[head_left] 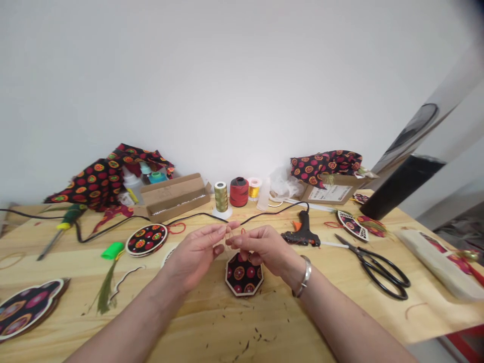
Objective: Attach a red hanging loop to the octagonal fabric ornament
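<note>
My left hand (pixel 198 252) and my right hand (pixel 264 247) meet above the wooden table (pixel 212 327), fingertips pinched together on a thin thread (pixel 228 233) between them. The thread is fine and hard to make out. Just below the hands lies an octagonal wooden piece (pixel 244 275) covered in black fabric with red and orange circles. A silver bangle (pixel 304 276) sits on my right wrist.
A black glue gun (pixel 301 233) and black scissors (pixel 381 267) lie to the right. An oval fabric piece (pixel 146 239), green tassel (pixel 109 267), black cable (pixel 113 227), thread spools (pixel 238 192), cardboard boxes (pixel 176 195) and patterned cloth (pixel 102 176) crowd the back.
</note>
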